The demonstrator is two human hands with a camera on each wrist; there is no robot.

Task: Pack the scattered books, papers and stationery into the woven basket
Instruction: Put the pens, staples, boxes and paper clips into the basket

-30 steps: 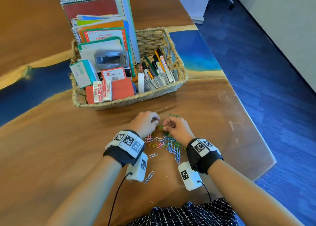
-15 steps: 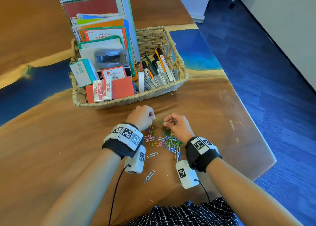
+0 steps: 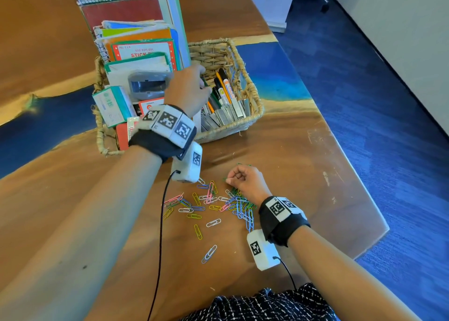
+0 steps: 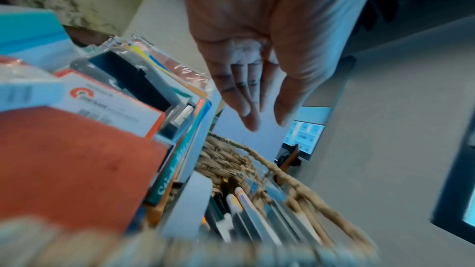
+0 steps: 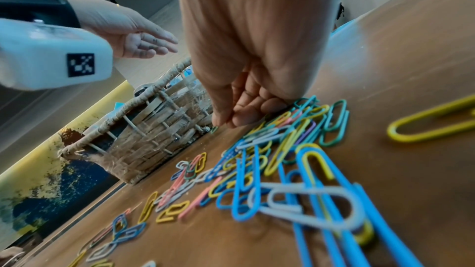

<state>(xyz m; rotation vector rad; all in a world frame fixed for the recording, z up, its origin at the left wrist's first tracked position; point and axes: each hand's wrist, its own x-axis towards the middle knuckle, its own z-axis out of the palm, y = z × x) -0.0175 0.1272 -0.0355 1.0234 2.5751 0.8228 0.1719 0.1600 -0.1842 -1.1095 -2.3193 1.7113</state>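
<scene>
The woven basket [image 3: 252,94] stands on the wooden table, packed with upright notebooks [image 3: 136,31], boxes and pens [image 3: 224,87]. My left hand [image 3: 201,77] hovers over the basket's pen section. Its fingers are straight and hold nothing, as the left wrist view shows [image 4: 266,123]. Several coloured paper clips [image 3: 206,204] lie scattered in front of the basket. My right hand [image 3: 229,178] rests at the far edge of that pile, fingers curled. Its thumb and forefinger pinch a green paper clip [image 5: 214,129] against the table.
The table edge [image 3: 364,199] runs along the right, with blue carpet [image 3: 388,126] below it. A few stray clips [image 3: 209,254] lie nearer my body. A black cable [image 3: 160,223] hangs from my left wrist over the table.
My left hand has lifted away from the clip pile to above the basket and its fingers have straightened. My right hand has stayed by the pile.
</scene>
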